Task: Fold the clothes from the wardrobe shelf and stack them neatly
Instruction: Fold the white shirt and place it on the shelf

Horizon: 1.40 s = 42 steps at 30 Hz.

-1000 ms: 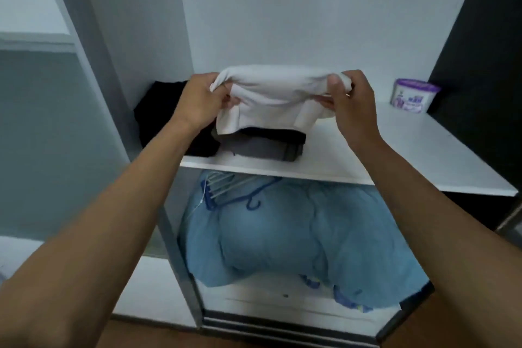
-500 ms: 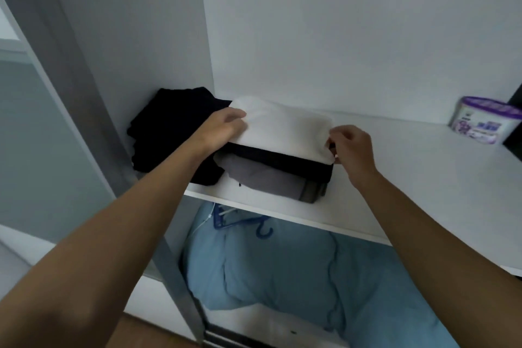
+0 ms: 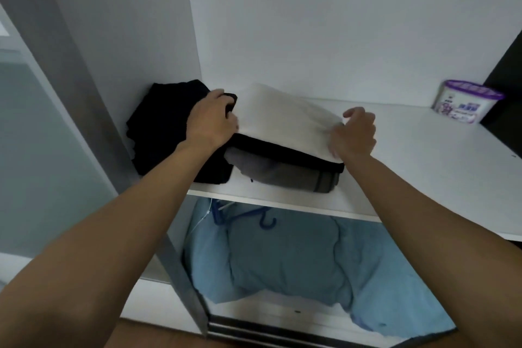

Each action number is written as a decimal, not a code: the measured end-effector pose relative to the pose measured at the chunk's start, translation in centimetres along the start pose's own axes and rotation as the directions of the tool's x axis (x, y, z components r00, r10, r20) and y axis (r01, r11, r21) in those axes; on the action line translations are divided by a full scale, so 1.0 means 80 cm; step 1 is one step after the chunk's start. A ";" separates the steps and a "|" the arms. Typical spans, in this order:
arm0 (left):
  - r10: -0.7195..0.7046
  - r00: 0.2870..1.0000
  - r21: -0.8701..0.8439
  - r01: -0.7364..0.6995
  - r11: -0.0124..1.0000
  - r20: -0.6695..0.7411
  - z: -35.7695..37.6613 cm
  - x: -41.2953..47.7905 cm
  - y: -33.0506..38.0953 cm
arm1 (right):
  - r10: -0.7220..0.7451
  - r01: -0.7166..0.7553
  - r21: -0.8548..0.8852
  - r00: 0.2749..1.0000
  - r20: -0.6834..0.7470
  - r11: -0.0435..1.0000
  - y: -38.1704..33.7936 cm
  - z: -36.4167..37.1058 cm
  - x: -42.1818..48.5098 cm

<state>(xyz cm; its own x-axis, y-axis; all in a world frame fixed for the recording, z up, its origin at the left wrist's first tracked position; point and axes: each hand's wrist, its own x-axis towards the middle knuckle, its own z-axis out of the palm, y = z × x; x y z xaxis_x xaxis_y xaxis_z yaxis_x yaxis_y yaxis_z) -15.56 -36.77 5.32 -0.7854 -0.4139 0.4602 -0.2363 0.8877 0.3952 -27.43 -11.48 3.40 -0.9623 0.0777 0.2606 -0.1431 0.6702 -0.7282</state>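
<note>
At middle left, a black heap of clothes [image 3: 163, 127] lay on the shelf [image 3: 409, 167]. Your left hand [image 3: 210, 118] curled against the left edge of the white garment [image 3: 282, 121]; whether it gripped, I cannot tell. That garment topped the centre stack, over a black layer [image 3: 282, 153] and a grey layer [image 3: 282, 175]. Your right hand [image 3: 354, 133] pinched its right edge. A purple-lidded tub [image 3: 466, 102] stood at the far right.

Shelf [image 3: 409, 155] open rightward to tub [image 3: 467, 102]; black pile [image 3: 161, 127] blocks left.
</note>
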 end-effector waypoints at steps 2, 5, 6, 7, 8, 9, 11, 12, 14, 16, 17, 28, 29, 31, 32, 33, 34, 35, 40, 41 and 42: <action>-0.059 0.998 0.120 0.061 0.991 -0.024 -0.010 0.002 -0.021 | -0.218 0.217 -0.042 0.976 -0.027 0.975 -0.042 0.016 -0.017; -0.241 0.966 0.218 0.215 0.952 0.098 -0.012 -0.005 -0.048 | -0.382 0.409 -0.105 0.900 0.209 0.906 -0.090 0.055 -0.050; -0.258 0.957 0.235 0.223 0.946 0.130 -0.007 -0.011 -0.055 | -0.395 0.450 -0.151 0.871 0.293 0.880 -0.092 0.071 -0.062; -0.247 0.958 0.240 0.208 0.948 0.143 -0.001 -0.016 -0.060 | -0.401 0.485 -0.202 0.848 0.346 0.851 -0.089 0.086 -0.070; -0.221 0.965 0.241 0.183 0.953 0.141 0.006 -0.018 -0.063 | -0.408 0.505 -0.239 0.839 0.360 0.829 -0.081 0.098 -0.074; -0.197 0.972 0.247 0.160 0.956 0.132 0.012 -0.018 -0.065 | -0.415 0.510 -0.252 0.841 0.347 0.823 -0.074 0.105 -0.072; -0.159 0.980 0.262 0.125 0.957 0.116 0.020 -0.010 -0.068 | -0.408 0.492 -0.257 0.855 0.319 0.832 -0.067 0.111 -0.053; -0.149 0.983 0.265 0.116 0.957 0.107 0.022 -0.005 -0.069 | -0.398 0.482 -0.256 0.861 0.318 0.838 -0.066 0.114 -0.040; -0.138 0.985 0.263 0.107 0.959 0.102 0.029 0.008 -0.073 | -0.375 0.453 -0.239 0.874 0.309 0.859 -0.065 0.121 -0.013; -0.134 0.985 0.263 0.101 0.960 0.111 0.041 0.024 -0.074 | -0.383 0.446 -0.233 0.883 0.272 0.864 -0.060 0.131 0.009; -0.130 0.985 0.264 0.096 0.960 0.117 0.048 0.033 -0.075 | -0.392 0.450 -0.236 0.884 0.254 0.861 -0.058 0.138 0.020; -0.169 0.965 0.286 0.107 0.952 0.201 0.122 0.183 -0.090 | -0.452 0.496 -0.177 0.860 0.236 0.850 -0.061 0.216 0.189; -0.176 0.963 0.287 0.113 0.951 0.205 0.128 0.192 -0.092 | -0.458 0.500 -0.183 0.859 0.228 0.846 -0.061 0.223 0.199; -0.180 0.963 0.293 0.116 0.949 0.203 0.140 0.203 -0.094 | -0.467 0.510 -0.201 0.855 0.225 0.837 -0.062 0.237 0.211; -0.178 0.964 0.300 0.113 0.947 0.199 0.145 0.207 -0.095 | -0.468 0.511 -0.210 0.855 0.224 0.833 -0.062 0.243 0.214; -0.178 0.964 0.310 0.111 0.944 0.196 0.149 0.210 -0.096 | -0.467 0.510 -0.214 0.856 0.222 0.833 -0.061 0.247 0.216; -0.180 0.964 0.320 0.112 0.941 0.194 0.150 0.213 -0.098 | -0.467 0.510 -0.209 0.855 0.224 0.834 -0.061 0.250 0.218; -0.183 0.965 0.324 0.114 0.939 0.190 0.151 0.215 -0.098 | -0.473 0.517 -0.197 0.850 0.232 0.833 -0.060 0.251 0.221; -0.165 0.964 0.310 0.094 0.946 0.210 0.143 0.204 -0.096 | -0.483 0.544 -0.088 0.799 0.358 0.834 -0.049 0.235 0.226; -0.161 0.962 0.311 0.087 0.947 0.221 0.139 0.195 -0.094 | -0.477 0.543 -0.078 0.790 0.384 0.836 -0.044 0.229 0.220; -0.160 0.959 0.312 0.082 0.946 0.232 0.134 0.186 -0.092 | -0.473 0.544 -0.079 0.783 0.404 0.835 -0.039 0.222 0.211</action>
<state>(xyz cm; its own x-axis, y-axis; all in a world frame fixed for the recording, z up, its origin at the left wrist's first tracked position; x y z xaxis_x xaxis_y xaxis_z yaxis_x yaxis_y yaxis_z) -31.62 -47.28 0.71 -0.8486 -0.4924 0.1936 -0.4669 0.8690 0.1636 -47.35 -25.32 -1.19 -0.7795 -0.5540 0.2924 -0.6253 0.6600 -0.4164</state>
